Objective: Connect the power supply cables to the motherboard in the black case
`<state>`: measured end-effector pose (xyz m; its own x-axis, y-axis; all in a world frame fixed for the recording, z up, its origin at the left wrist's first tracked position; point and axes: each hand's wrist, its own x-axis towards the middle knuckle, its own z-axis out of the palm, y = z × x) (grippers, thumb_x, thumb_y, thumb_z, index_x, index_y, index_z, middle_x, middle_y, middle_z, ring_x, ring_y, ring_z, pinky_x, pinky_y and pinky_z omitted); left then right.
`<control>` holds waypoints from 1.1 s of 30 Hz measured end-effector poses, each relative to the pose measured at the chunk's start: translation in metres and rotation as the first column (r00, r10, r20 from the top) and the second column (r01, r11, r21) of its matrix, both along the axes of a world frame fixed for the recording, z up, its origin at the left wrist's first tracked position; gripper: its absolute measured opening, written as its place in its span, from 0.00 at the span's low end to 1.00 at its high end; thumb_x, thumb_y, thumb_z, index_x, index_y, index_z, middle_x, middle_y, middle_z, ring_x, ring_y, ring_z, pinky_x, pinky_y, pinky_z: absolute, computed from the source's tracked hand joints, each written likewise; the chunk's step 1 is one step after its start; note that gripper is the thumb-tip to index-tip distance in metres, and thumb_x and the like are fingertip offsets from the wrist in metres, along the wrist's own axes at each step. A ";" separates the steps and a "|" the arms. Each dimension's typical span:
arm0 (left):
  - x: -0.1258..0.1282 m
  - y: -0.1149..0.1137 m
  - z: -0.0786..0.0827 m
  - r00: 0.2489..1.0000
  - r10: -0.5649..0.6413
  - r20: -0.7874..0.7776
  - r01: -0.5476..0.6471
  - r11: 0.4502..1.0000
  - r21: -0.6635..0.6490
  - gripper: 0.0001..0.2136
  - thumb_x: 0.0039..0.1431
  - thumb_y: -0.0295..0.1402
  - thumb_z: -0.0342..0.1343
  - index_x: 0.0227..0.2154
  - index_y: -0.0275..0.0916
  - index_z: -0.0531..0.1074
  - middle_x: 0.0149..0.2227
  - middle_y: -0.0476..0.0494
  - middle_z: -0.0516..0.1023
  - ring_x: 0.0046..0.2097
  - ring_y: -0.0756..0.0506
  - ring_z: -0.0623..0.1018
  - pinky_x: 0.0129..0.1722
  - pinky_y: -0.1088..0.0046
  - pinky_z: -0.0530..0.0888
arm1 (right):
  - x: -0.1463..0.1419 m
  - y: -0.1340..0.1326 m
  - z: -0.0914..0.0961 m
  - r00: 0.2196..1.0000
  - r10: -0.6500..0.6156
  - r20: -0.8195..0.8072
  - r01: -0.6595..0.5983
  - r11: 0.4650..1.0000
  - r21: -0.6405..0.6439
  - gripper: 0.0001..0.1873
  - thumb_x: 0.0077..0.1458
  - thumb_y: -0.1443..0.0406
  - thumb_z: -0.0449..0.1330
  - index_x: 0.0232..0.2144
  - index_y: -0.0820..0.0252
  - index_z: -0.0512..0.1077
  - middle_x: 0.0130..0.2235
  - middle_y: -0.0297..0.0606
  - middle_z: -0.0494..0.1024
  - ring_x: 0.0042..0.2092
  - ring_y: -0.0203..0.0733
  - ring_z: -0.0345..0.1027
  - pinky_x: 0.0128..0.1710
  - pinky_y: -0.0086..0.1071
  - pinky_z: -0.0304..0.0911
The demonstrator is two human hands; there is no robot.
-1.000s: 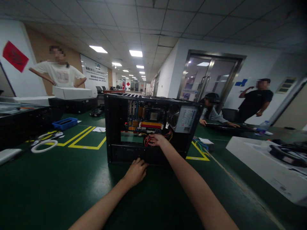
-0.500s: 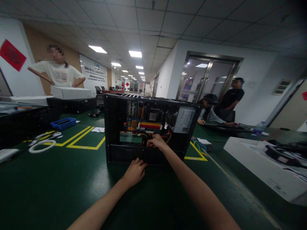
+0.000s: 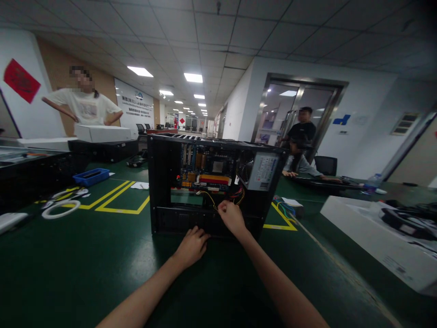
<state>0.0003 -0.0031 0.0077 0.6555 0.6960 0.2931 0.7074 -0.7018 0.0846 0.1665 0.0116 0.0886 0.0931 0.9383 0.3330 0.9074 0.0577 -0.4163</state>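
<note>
**Right fingers meet on a yellow wire in an open computer case**

The fingertips of the right hand are drawn together on a thin yellow wire, which runs to a small white connector. The left hand lies loosely bent, clasping nothing visible, its fingertips at the bottom edge of the computer case.

That case stands upright near the middle of the green surface, its open side turned to the person. Inside, a motherboard with a row of coloured slots is mounted above the wire. A labelled power supply fills the upper right corner, and a bundle of cables hangs near it.

Farther out, toward the surface's left edge, lie a white cable loop, a blue tray and a large black case. Toward the right edge, a white box carries dark cables.

Beyond the far edge, a person in a white shirt stands at left; at right, one person in grey sleeves sits and another in a dark top stands behind.
</note>
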 end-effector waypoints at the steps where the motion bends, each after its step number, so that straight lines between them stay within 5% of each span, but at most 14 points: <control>1: 0.000 -0.001 0.001 1.000 -0.002 0.001 0.002 1.000 0.001 0.14 0.55 0.27 0.46 0.45 0.41 0.64 0.39 0.43 0.67 0.44 0.43 0.64 0.43 0.64 0.62 | 0.000 -0.002 -0.001 1.000 0.004 0.003 -0.004 1.000 0.014 0.10 0.52 0.67 0.49 0.30 0.60 0.71 0.29 0.37 0.75 0.33 0.35 0.69 0.31 0.24 0.54; 15: 0.000 -0.001 0.000 1.000 0.003 -0.006 -0.003 1.000 0.008 0.14 0.55 0.28 0.46 0.45 0.41 0.64 0.39 0.44 0.67 0.44 0.43 0.64 0.43 0.65 0.63 | -0.004 -0.014 -0.019 0.997 0.046 0.068 -0.058 0.979 0.197 0.13 0.56 0.67 0.45 0.33 0.60 0.69 0.33 0.38 0.74 0.38 0.37 0.66 0.43 0.29 0.48; 33: -0.001 -0.003 0.003 1.000 0.003 0.011 -0.003 1.000 -0.027 0.14 0.55 0.28 0.46 0.46 0.42 0.64 0.40 0.44 0.67 0.44 0.42 0.64 0.45 0.62 0.62 | -0.007 -0.008 0.007 0.990 0.079 0.121 -0.072 0.995 -0.065 0.13 0.56 0.65 0.45 0.33 0.59 0.70 0.33 0.39 0.75 0.37 0.38 0.68 0.36 0.27 0.51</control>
